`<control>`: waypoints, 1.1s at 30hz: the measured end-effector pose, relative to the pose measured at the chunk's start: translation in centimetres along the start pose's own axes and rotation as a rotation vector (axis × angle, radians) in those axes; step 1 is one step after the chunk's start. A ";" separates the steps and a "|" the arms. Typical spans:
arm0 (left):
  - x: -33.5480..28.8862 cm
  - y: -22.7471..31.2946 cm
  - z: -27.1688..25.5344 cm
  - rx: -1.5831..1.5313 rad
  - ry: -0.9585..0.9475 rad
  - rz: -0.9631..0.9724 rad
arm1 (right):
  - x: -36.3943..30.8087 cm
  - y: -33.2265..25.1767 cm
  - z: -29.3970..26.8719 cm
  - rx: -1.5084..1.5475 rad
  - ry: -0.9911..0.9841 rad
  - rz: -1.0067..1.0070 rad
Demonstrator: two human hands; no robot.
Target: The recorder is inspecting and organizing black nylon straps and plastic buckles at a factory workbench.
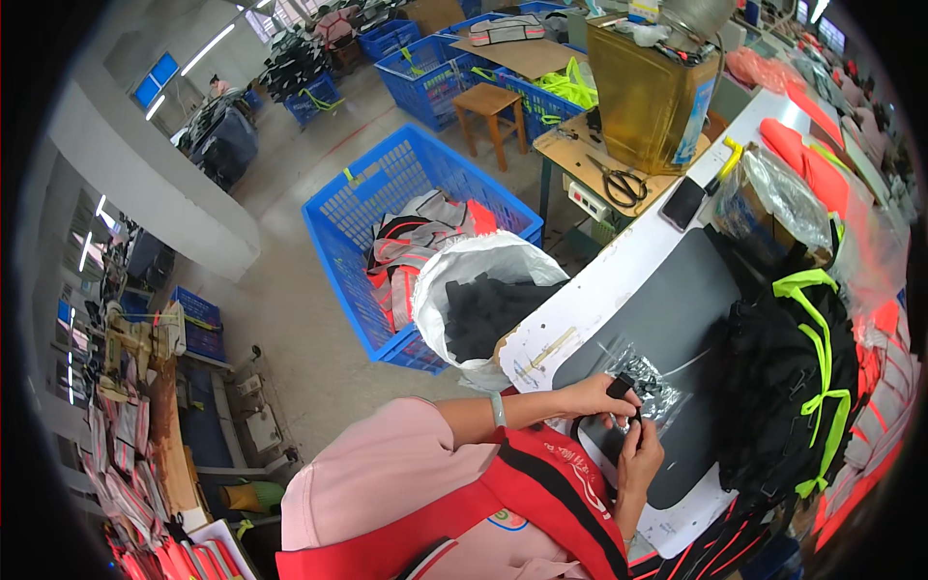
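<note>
My left hand (pixel 592 395) reaches in from the left, fingers closed on a black webbing strap (pixel 621 387). Just below it, my right hand (pixel 639 458) pinches the same strap, and the two hands nearly touch. Part of the strap loops down toward the red and black apron; whether a small fitting sits between the fingertips is too small to tell. Right beside the hands, a clear plastic bag (pixel 661 396) with small black pieces lies on the dark grey mat (pixel 677 300). A pile of black bags (pixel 788 387) with neon-yellow straps is to the right.
A white sack (pixel 483 253) of black pieces hangs at the table's left edge, by a blue crate (pixel 333 261) of grey and coral goods. Farther back on the table are a phone (pixel 683 203), black scissors (pixel 621 184) and a large golden tin (pixel 643 97). A wooden stool (pixel 490 100) stands beyond.
</note>
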State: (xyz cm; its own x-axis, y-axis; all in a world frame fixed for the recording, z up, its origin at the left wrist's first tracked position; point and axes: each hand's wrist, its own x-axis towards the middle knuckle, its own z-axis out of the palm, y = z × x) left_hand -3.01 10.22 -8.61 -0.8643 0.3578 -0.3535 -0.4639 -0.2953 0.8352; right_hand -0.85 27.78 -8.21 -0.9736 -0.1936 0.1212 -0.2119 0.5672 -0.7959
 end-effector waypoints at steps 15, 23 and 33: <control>-1.0 1.0 1.5 0.282 -0.095 0.018 | -0.9 0.4 -1.2 0.000 -0.107 -0.017; -0.5 0.0 2.3 0.252 0.013 0.020 | -0.9 -0.2 -0.5 0.161 0.105 0.016; 0.2 1.0 3.0 0.444 0.205 0.271 | -0.5 -0.5 -1.3 0.777 -0.118 0.371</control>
State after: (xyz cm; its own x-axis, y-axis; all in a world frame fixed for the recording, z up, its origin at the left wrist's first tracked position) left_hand -3.05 12.66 -6.62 -0.9819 0.1283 -0.1395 -0.1321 0.0645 0.9891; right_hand -0.37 28.66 -7.09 -0.9440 -0.2102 -0.2543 0.2775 -0.0890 -0.9566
